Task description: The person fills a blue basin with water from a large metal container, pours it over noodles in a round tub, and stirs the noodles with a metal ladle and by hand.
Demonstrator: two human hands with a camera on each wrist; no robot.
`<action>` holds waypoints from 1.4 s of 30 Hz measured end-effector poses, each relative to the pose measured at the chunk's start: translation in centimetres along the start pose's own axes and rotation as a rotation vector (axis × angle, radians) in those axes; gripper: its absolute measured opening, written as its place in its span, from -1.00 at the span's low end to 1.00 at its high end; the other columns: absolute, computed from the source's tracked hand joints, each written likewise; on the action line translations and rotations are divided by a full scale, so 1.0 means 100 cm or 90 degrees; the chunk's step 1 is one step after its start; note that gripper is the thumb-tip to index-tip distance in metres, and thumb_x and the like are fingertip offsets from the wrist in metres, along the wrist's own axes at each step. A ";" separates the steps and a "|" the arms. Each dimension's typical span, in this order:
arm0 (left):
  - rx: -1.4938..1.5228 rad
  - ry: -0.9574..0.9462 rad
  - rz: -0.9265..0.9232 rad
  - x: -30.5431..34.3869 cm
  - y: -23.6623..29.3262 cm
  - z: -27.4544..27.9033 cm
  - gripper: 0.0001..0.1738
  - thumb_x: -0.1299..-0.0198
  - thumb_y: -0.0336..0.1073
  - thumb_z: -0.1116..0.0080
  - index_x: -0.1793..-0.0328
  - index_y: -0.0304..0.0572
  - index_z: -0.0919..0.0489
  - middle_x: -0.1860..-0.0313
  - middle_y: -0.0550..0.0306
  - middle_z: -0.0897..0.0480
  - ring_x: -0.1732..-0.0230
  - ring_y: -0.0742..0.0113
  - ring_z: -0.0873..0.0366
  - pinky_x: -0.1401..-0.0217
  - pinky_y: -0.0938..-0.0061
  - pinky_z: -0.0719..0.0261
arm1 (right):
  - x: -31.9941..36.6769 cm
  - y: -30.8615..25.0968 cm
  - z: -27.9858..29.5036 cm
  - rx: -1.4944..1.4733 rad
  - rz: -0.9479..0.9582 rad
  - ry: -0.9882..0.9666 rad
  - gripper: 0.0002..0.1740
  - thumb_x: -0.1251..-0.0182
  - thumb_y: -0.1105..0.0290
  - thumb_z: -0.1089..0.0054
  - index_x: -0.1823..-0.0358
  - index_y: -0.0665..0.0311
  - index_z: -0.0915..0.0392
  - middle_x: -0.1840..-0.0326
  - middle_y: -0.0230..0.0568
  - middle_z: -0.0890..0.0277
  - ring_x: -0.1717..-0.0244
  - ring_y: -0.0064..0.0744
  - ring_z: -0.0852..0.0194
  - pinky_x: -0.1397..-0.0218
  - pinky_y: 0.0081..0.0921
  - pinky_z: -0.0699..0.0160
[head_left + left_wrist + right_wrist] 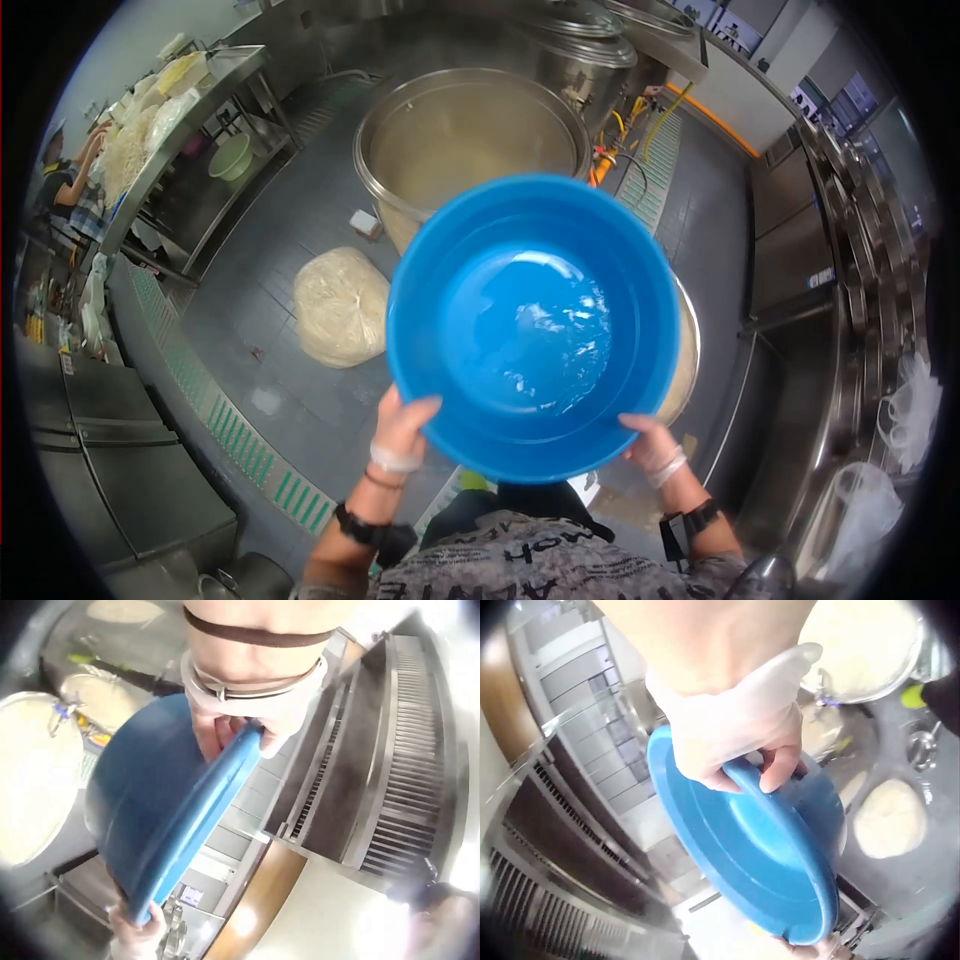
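Note:
Both hands hold a large round blue basin out in front of the body, its inside facing the head camera. Ripples and bright glints on its bottom look like water. My left hand, in a thin translucent glove, grips the rim at the lower left, and my right hand, gloved likewise, grips it at the lower right. In the left wrist view the left hand has its fingers and thumb on either side of the rim. The right wrist view has the right hand curled over the rim in the same way.
A wide steel pot stands just beyond the basin, with lidded pots behind it. A bulging plastic bag of pale contents sits on the floor. A steel table is at left; steel counters line the right.

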State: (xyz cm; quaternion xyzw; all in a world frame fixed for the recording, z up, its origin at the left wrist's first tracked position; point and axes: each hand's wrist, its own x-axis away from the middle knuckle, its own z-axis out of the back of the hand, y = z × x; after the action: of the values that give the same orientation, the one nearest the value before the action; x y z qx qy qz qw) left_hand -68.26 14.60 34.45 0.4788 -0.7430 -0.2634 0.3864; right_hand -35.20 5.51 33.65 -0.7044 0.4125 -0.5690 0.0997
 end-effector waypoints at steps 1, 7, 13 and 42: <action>0.008 -0.032 -0.035 -0.027 0.013 -0.013 -0.56 -0.03 -0.40 -0.07 -0.09 -0.31 -0.34 0.07 0.11 -0.47 0.06 0.36 -0.40 0.00 0.48 -0.37 | -0.006 -0.028 -0.008 -0.005 0.064 0.032 -0.71 -0.04 0.32 -0.14 0.27 0.39 -0.45 0.52 -0.23 -0.50 0.68 -0.48 -0.40 0.73 -0.66 -0.31; -0.378 0.371 -0.235 -0.229 0.036 0.022 -0.50 0.02 -0.15 -0.22 0.06 -0.37 -0.37 0.11 -0.03 -0.46 0.04 0.23 -0.38 -0.03 0.42 -0.33 | -0.095 -0.189 -0.038 0.025 0.272 0.048 -0.80 0.03 0.46 -0.07 0.36 0.43 -0.43 0.58 -0.17 -0.46 0.76 -0.44 -0.35 0.79 -0.64 -0.26; -0.495 0.706 -0.148 -0.358 0.033 0.067 -0.33 0.23 -0.14 -0.32 0.04 -0.50 -0.38 0.09 -0.25 -0.46 0.02 -0.12 -0.41 -0.07 0.27 -0.35 | -0.240 -0.311 -0.104 0.252 0.270 0.084 -0.92 0.02 0.46 -0.03 0.54 0.33 -0.41 0.66 -0.24 -0.34 0.74 -0.45 -0.26 0.76 -0.60 -0.20; -0.520 0.693 -0.165 -0.362 0.025 0.040 -0.39 -0.06 -0.42 -0.03 -0.21 -0.53 -0.10 -0.12 -0.33 -0.25 -0.16 -0.13 -0.22 -0.24 0.24 -0.14 | -0.484 -0.202 -0.132 0.306 0.119 -0.014 -0.67 0.03 0.50 0.07 0.17 0.43 -0.22 0.43 0.08 -0.33 0.52 -0.04 -0.50 0.76 -0.63 -0.14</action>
State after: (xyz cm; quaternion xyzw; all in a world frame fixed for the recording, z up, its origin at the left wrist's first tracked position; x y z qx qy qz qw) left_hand -64.05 48.85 22.40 0.4439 -0.2215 -0.2881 0.8191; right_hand -38.06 56.37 15.53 -0.6254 0.3273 -0.6314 0.3211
